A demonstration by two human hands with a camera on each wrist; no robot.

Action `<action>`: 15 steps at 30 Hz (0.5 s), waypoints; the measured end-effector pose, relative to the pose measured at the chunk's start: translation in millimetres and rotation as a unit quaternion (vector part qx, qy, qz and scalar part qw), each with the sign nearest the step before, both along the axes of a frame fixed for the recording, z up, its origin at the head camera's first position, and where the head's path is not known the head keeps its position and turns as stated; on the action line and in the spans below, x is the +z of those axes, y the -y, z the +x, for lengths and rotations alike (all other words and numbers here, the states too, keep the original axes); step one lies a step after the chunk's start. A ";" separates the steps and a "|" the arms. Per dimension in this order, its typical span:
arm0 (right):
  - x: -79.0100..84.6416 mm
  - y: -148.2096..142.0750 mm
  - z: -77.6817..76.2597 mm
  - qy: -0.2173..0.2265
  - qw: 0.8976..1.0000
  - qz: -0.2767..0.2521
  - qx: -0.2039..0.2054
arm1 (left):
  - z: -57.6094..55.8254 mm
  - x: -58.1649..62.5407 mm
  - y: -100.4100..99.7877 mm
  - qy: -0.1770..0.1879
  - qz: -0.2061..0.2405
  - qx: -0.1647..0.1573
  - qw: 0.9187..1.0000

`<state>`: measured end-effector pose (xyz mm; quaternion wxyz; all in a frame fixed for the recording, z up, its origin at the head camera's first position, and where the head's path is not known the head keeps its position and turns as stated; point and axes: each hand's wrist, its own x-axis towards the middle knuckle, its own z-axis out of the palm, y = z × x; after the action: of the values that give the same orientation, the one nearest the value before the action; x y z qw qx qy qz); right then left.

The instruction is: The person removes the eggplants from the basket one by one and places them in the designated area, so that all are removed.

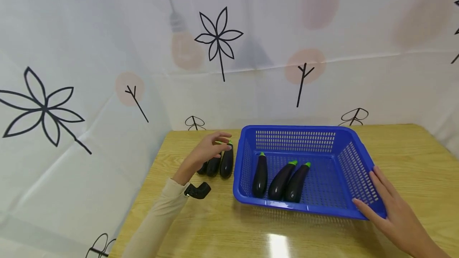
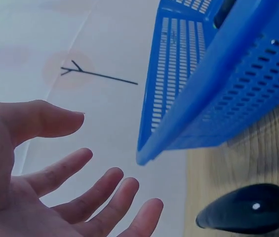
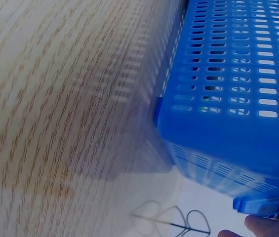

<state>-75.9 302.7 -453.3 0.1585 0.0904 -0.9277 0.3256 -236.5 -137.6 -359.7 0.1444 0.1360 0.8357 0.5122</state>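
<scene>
A blue plastic basket (image 1: 306, 209) with slotted walls stands on the wooden table. Inside it, towards the left, lie three dark eggplants (image 1: 281, 182) with green stem ends. My left hand (image 1: 209, 146) hovers just left of the basket, over three more eggplants (image 1: 226, 164) on the table, and partly hides them. Its fingers are spread and loosely bent, with nothing in the palm in the left wrist view. At the basket's near right corner, my right hand (image 1: 394, 210) grips the rim, thumb over the edge and fingers along the right side; only fingertips (image 3: 260, 224) appear in the right wrist view.
A pale cloth (image 1: 261, 90) printed with plants and lamps hangs behind the table (image 1: 215, 226) and along its left side. A black device (image 1: 198, 190) sits on the left wrist.
</scene>
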 end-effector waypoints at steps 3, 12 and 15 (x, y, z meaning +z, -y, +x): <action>0.5 0.4 0.8 0.005 1.000 0.001 -0.002 | 5.2 4.1 -6.1 -0.005 -0.003 -0.012 1.000; 1.0 1.0 1.6 0.011 1.000 0.000 -0.006 | 17.9 17.7 -26.1 -0.014 -0.007 -0.049 0.999; 0.3 0.7 1.4 0.010 1.000 -0.001 -0.006 | 22.3 21.5 -32.8 -0.023 -0.015 -0.063 0.998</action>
<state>-74.5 302.0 -453.0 0.1511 0.0813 -0.9296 0.3262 -214.3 -104.8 -338.1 0.1590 0.1982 0.8360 0.4863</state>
